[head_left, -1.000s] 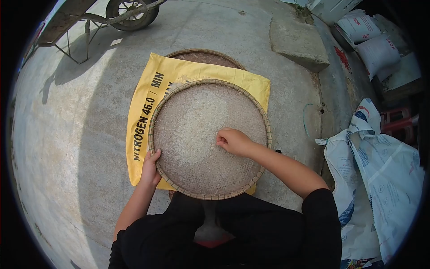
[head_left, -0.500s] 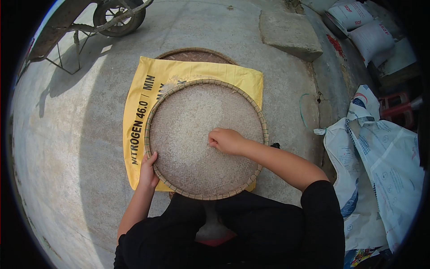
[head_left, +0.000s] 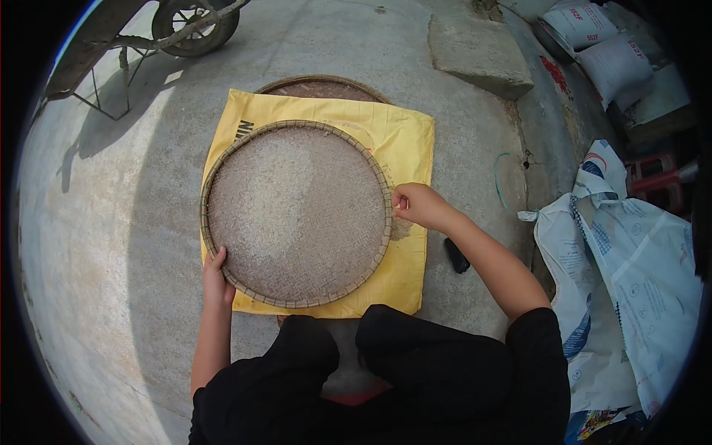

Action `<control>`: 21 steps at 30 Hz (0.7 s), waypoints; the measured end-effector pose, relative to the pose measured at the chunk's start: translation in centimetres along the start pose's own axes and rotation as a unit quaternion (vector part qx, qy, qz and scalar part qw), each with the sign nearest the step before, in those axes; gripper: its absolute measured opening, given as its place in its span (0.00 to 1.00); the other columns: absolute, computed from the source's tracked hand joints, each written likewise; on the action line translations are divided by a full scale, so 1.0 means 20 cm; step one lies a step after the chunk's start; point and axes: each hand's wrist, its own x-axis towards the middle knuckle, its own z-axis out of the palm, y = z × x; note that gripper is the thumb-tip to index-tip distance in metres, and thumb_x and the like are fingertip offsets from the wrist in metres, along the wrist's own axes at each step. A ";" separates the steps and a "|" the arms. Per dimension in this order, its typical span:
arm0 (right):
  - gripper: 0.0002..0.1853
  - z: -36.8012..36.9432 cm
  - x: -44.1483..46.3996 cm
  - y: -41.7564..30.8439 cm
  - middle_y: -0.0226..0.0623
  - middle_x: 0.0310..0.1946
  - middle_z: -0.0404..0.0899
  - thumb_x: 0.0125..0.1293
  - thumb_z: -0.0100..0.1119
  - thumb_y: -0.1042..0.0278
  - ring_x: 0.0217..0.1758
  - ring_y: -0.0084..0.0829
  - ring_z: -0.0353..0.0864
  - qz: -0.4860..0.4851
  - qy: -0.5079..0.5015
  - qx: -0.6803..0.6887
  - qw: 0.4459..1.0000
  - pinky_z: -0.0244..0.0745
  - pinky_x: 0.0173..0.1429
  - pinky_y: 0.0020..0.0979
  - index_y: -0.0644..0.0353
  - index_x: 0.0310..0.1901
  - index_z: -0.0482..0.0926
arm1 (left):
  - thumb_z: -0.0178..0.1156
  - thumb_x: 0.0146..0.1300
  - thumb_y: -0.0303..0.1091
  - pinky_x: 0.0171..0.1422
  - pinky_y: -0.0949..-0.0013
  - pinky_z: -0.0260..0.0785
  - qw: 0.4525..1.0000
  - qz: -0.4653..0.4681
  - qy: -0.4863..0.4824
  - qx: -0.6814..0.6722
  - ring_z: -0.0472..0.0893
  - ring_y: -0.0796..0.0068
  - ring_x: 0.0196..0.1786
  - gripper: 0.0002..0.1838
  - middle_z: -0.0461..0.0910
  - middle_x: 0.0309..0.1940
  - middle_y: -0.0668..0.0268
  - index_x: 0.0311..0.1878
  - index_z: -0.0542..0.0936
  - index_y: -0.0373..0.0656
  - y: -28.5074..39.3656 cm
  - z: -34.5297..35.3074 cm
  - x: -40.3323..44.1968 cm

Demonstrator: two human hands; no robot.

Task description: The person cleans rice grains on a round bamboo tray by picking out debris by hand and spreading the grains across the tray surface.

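Note:
A round woven bamboo tray (head_left: pixel 334 222) carries a scattered heap of white rice (head_left: pixel 274 196), thickest left of its middle. My left hand (head_left: pixel 216 280) grips the tray's lower left rim, thumb on top and fingers underneath. Just outside the right rim is my right hand (head_left: pixel 421 206), its fingertips pinched together; whatever they hold is too small to make out. Below that hand, a small brownish patch of grains (head_left: pixel 401 228) shows on the yellow sack (head_left: pixel 404 141) under the tray.
Behind the sack, the rim of a second woven tray (head_left: pixel 319 79) shows. A black object (head_left: pixel 456 256) lies on the concrete at right, near white printed sacks (head_left: pixel 571 259). A wheelbarrow (head_left: pixel 196 30) stands at upper left, a concrete block (head_left: pixel 482 55) at upper right.
The tray has shifted left with my left hand, uncovering more sack on the right. My right hand has moved from above the rice to outside the right rim, still pinched.

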 end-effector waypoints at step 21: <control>0.04 0.25 0.18 -0.35 0.34 0.32 0.75 0.54 0.58 0.70 0.36 0.33 0.75 -0.187 -0.012 0.020 0.982 0.71 0.41 0.32 0.57 0.32 0.76 | 0.50 0.63 0.29 0.60 0.60 0.65 0.995 -0.071 -0.050 -0.046 0.72 0.64 0.54 0.19 0.71 0.52 0.58 0.57 0.64 0.38 0.00 0.28 -0.11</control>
